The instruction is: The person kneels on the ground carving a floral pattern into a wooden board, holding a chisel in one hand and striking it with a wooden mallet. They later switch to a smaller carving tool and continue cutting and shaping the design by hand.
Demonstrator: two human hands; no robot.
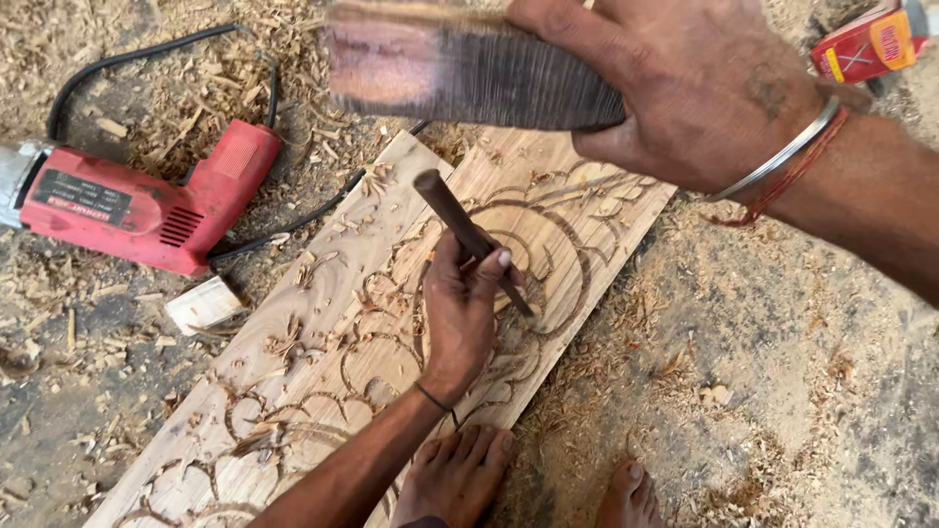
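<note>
A dark chisel (471, 238) was held slanted over a long wooden plank (391, 323) that lay on the ground and was carved with curling scroll lines. The chisel's tip was set against the wood within a ring of arcs, though the exact point of contact was hard to make out behind the fingers. The left hand (462, 313) was clenched around the chisel's shaft, thumb laid along it, with the butt end left standing free above the fist.

Above it, a blurred block of dark wood used as a mallet (469, 68) was gripped by the right hand (685, 93), the fingers wrapped over its near end; its far end was smeared by motion and its top was cut off by the upper edge. A metal bangle (782, 152) and a red thread were worn at that wrist.

Bare toes (460, 469) were pressed on the plank's near edge, a second foot (626, 494) being cut off below. Wood shavings (196, 98) were scattered all round. A red electric drill (137, 205) with a black cord lay left of the plank, its nose cut off, and a small pale wood block (203, 305) lay just beside it. A red box (871, 44) was partly seen at the top right.
</note>
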